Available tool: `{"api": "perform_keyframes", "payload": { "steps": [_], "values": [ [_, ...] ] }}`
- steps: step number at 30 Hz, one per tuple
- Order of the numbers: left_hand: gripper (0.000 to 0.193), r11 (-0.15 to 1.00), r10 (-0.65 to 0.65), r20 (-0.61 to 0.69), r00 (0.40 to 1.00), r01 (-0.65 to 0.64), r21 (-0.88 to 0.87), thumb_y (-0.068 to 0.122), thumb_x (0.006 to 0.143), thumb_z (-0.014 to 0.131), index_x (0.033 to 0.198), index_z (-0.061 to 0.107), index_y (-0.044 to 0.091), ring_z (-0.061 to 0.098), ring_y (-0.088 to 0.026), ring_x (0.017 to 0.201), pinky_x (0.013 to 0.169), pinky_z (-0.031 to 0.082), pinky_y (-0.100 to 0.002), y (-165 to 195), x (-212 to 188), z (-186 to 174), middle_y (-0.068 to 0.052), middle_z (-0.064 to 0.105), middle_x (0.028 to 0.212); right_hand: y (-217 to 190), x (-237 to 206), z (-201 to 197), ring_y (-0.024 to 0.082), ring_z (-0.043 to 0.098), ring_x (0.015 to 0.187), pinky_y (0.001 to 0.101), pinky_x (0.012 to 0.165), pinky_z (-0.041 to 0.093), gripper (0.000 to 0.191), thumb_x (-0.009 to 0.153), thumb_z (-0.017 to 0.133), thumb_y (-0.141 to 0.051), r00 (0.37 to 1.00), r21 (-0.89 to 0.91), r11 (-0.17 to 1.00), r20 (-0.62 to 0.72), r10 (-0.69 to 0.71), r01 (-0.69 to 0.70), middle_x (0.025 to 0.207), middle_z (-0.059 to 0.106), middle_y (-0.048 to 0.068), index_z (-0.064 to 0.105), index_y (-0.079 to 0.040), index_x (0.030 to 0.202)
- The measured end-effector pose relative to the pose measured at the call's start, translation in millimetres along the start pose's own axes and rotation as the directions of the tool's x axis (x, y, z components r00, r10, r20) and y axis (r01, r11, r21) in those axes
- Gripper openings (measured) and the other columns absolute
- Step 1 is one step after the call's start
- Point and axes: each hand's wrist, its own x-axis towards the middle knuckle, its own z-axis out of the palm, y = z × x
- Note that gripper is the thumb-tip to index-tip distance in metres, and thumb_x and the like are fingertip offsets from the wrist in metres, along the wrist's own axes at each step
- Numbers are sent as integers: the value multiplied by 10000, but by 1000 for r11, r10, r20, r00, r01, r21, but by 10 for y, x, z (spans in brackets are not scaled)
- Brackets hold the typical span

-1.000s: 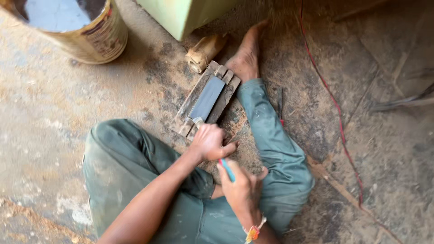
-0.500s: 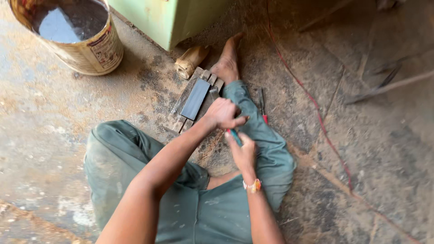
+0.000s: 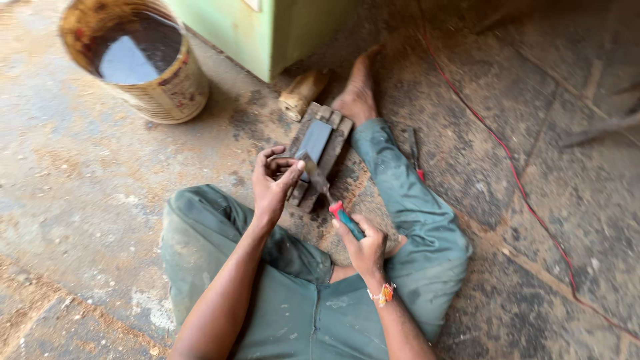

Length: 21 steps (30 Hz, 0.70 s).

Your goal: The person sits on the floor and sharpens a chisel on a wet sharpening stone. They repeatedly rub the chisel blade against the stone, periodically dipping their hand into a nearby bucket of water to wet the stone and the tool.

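Observation:
I sit on the ground in green trousers, legs folded. A grey sharpening stone (image 3: 314,140) lies set in a wooden holder (image 3: 337,137) in front of me. My right hand (image 3: 363,247) grips the red and teal handle of a chisel (image 3: 343,215). Its metal blade (image 3: 313,172) reaches forward onto the near end of the stone. My left hand (image 3: 272,183) presses its fingertips on the blade near the tip. My bare foot (image 3: 359,93) rests just beyond the holder.
A round tin bucket (image 3: 143,63) holding water stands at the upper left. A pale green cabinet (image 3: 260,30) stands behind the stone, with a small wooden block (image 3: 301,93) at its foot. A red wire (image 3: 513,167) runs across the dusty ground on the right.
Both hands have moved forward. The chisel blade now rests on the stone with my left fingers on it. The view has also shifted, so the bucket shows more fully.

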Motion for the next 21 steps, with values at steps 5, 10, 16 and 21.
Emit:
{"api": "perform_keyframes", "payload": {
  "steps": [5,10,16,21],
  "values": [
    [578,998,-27,-22,999,25,-59,37,825,842,1305,522,-7,680,-128,733,653,555,-262,-135,111,-157,-64,690,835,-17,-16,84,74,582,552,295,529,480,241,833,831,-241,993,-3,993,28,-115,115,643,661,18,732,-38,919],
    [559,991,-77,-47,996,71,-114,21,809,833,1276,530,-26,667,-148,611,571,539,-274,-54,112,-220,-72,688,751,31,-28,121,106,479,524,314,500,440,230,824,841,-240,997,-16,1000,78,-14,16,568,583,40,738,-41,873],
    [490,982,-133,-34,991,127,-139,57,835,818,1229,542,-36,674,-151,564,490,553,-279,81,94,-265,-104,713,733,13,-77,118,81,488,499,303,480,414,246,801,829,-263,998,-73,997,58,-1,5,533,572,21,771,-53,916],
    [451,983,-132,-35,991,126,-135,86,851,804,1207,552,-30,681,-163,550,436,538,-281,102,100,-273,-124,719,719,-4,-63,98,64,527,485,296,465,400,292,794,829,-300,997,-92,996,80,7,1,521,599,5,791,-58,953]
  ]
}}
